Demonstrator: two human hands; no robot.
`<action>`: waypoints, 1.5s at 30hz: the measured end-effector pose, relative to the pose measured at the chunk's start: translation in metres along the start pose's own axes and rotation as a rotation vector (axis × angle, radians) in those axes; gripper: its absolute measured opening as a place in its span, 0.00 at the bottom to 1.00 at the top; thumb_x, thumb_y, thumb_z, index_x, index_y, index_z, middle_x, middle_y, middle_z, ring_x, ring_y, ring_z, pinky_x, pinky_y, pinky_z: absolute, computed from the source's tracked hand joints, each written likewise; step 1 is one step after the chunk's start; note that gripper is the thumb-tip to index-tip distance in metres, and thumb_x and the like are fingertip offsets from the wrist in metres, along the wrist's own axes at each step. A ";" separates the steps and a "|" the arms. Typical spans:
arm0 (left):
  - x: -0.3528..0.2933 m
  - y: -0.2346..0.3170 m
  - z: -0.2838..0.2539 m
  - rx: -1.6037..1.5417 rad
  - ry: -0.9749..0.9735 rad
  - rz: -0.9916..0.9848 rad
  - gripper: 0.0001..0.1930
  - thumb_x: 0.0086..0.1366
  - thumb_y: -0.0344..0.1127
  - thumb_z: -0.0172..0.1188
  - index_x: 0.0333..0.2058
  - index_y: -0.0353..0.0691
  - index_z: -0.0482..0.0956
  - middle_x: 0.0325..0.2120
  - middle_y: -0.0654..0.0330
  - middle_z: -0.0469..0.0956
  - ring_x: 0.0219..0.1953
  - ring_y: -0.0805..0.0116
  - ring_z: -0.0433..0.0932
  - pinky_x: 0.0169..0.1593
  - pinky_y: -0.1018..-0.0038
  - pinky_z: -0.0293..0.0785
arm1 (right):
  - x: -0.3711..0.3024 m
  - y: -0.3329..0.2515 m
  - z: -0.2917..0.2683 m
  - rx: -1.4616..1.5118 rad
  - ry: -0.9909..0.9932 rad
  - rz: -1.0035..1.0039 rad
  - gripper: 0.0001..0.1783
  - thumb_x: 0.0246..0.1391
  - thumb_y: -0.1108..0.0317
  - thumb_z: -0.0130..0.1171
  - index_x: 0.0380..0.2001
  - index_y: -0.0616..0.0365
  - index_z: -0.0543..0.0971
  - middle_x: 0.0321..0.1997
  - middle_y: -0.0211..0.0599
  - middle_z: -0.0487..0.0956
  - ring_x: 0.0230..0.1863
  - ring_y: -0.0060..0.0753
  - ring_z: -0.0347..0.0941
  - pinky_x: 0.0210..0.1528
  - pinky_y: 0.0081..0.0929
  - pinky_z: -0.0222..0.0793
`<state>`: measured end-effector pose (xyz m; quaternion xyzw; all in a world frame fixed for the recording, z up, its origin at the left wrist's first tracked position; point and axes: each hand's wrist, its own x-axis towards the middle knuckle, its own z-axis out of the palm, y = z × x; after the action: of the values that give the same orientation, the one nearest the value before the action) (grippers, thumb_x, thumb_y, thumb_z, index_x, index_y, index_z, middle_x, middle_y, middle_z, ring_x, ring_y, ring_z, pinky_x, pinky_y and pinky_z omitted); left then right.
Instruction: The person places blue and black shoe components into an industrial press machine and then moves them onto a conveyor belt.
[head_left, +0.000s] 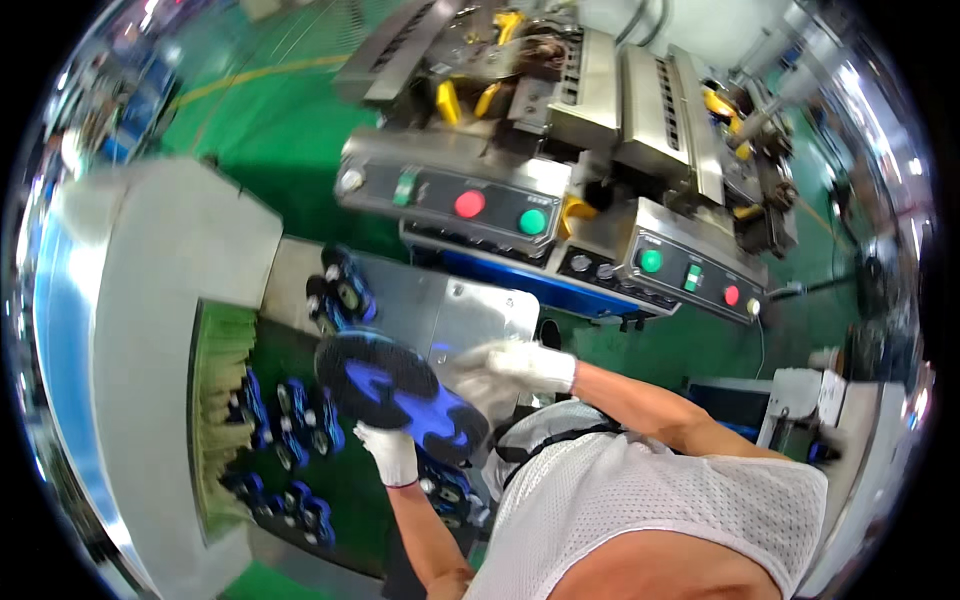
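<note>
A shoe (400, 385) with a black and purple-blue sole is held up with its sole facing me. My left hand (390, 455), in a white glove, is closed on its lower edge, and the fingers behind it are hidden. To the right of the shoe is my right hand (515, 368), also white-gloved. Its fingers are smeared by motion, so I cannot tell whether they touch the shoe. Behind the shoe lies a metal plate (490, 312), with dark blue shoes (343, 290) at its left end.
On the left, a dark conveyor belt (345, 495) carries several blue-black shoes (290, 425) by a green strip curtain (222, 400) on a pale machine housing (165, 270). Ahead stand metal machines with control panels (455, 198) of red and green buttons. A person's-height white machine part (800, 395) stands right.
</note>
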<state>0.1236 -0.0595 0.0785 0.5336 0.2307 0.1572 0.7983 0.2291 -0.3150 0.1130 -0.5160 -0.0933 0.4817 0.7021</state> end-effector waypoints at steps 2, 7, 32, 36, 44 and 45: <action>0.026 0.012 0.064 -0.457 -0.161 -0.089 0.24 0.79 0.44 0.49 0.64 0.34 0.67 0.59 0.50 0.75 0.55 0.55 0.78 0.61 0.61 0.77 | 0.024 0.016 -0.030 -0.490 -0.026 -0.289 0.25 0.64 0.48 0.62 0.39 0.66 0.82 0.36 0.35 0.80 0.39 0.23 0.72 0.42 0.29 0.70; 0.024 0.021 0.166 0.503 -0.085 0.440 0.27 0.81 0.46 0.45 0.66 0.29 0.64 0.60 0.46 0.73 0.61 0.54 0.75 0.65 0.62 0.71 | -0.036 -0.043 -0.060 0.104 0.209 -0.145 0.23 0.58 0.49 0.68 0.21 0.55 0.76 0.22 0.19 0.65 0.25 0.14 0.55 0.26 0.24 0.51; -0.069 -0.127 -0.043 1.304 0.082 -0.207 0.32 0.55 0.40 0.71 0.59 0.40 0.76 0.60 0.47 0.73 0.61 0.49 0.74 0.63 0.59 0.71 | -0.129 -0.078 -0.128 0.638 0.275 -0.565 0.52 0.55 0.44 0.66 0.76 0.48 0.54 0.74 0.49 0.62 0.66 0.54 0.69 0.68 0.58 0.66; -0.073 -0.171 -0.023 1.314 0.401 -0.070 0.25 0.56 0.30 0.67 0.55 0.42 0.78 0.60 0.46 0.72 0.60 0.48 0.73 0.63 0.60 0.70 | -0.121 -0.081 -0.108 0.642 0.288 -0.473 0.50 0.52 0.45 0.70 0.71 0.57 0.61 0.68 0.47 0.69 0.65 0.53 0.70 0.68 0.60 0.66; -0.102 -0.182 -0.044 1.072 0.541 -0.136 0.26 0.58 0.29 0.63 0.58 0.38 0.77 0.57 0.45 0.76 0.62 0.47 0.72 0.68 0.61 0.66 | -0.100 -0.114 -0.087 0.507 0.192 -0.356 0.51 0.50 0.42 0.70 0.69 0.64 0.65 0.60 0.51 0.76 0.57 0.52 0.77 0.60 0.52 0.76; -0.104 -0.173 -0.039 1.181 0.566 -0.158 0.25 0.59 0.30 0.63 0.57 0.38 0.77 0.57 0.45 0.75 0.61 0.47 0.73 0.68 0.60 0.66 | -0.098 -0.116 -0.087 0.515 0.203 -0.356 0.50 0.51 0.44 0.70 0.68 0.64 0.65 0.60 0.52 0.77 0.57 0.52 0.77 0.61 0.52 0.76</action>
<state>0.0155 -0.1464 -0.0736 0.8014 0.5175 0.0796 0.2890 0.3005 -0.4465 0.2045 -0.3426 0.0136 0.3054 0.8884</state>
